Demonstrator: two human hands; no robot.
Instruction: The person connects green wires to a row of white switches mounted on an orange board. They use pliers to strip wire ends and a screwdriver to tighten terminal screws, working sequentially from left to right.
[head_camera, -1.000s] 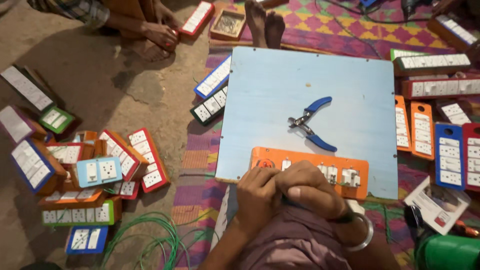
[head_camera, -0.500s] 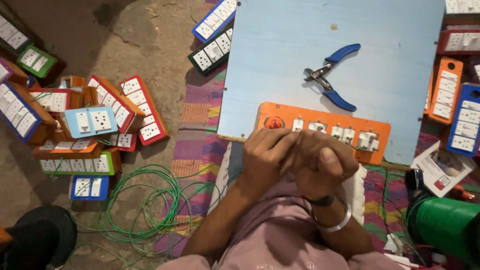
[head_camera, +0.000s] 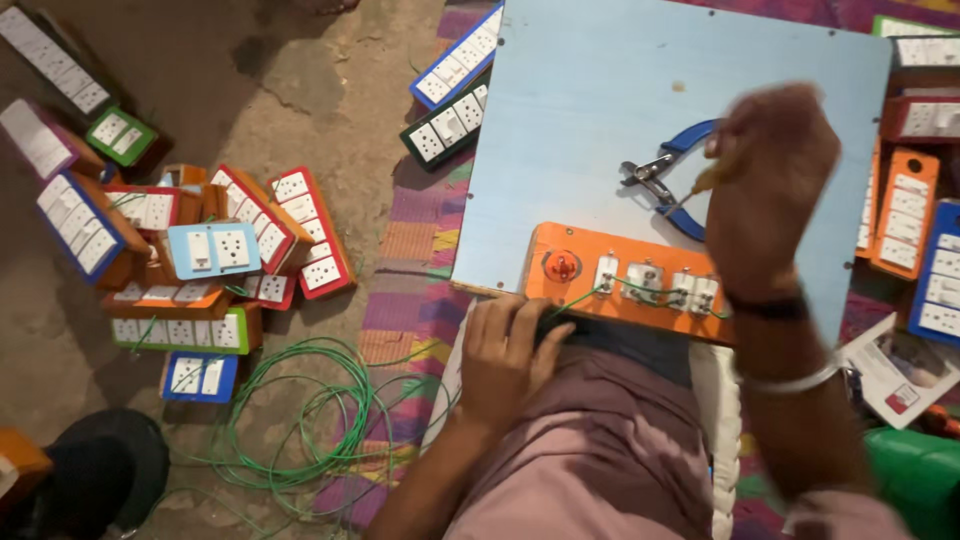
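An orange switch board (head_camera: 585, 262) lies back-up on the near edge of a light blue work board (head_camera: 600, 90), with green wires running between its sockets. My left hand (head_camera: 508, 352) grips the orange board's near edge. My right hand (head_camera: 770, 175) is raised over the board's right half and holds a small screwdriver (head_camera: 708, 180) with an amber handle, its tip pointing down and left. Blue-handled pliers (head_camera: 655, 175) lie on the blue board just beyond the orange one, partly hidden by my right hand.
Several coloured switch boards (head_camera: 215, 250) are piled on the floor at left, with a coil of green wire (head_camera: 300, 420) in front of them. More boards (head_camera: 905, 210) line the right edge. Two boards (head_camera: 455, 95) lean by the blue board's left side. A green container (head_camera: 915, 480) stands at bottom right.
My hands were clasped together at the orange board's near edge. The right hand has since lifted away holding the screwdriver, and the left hand stays on the edge. The view has moved closer.
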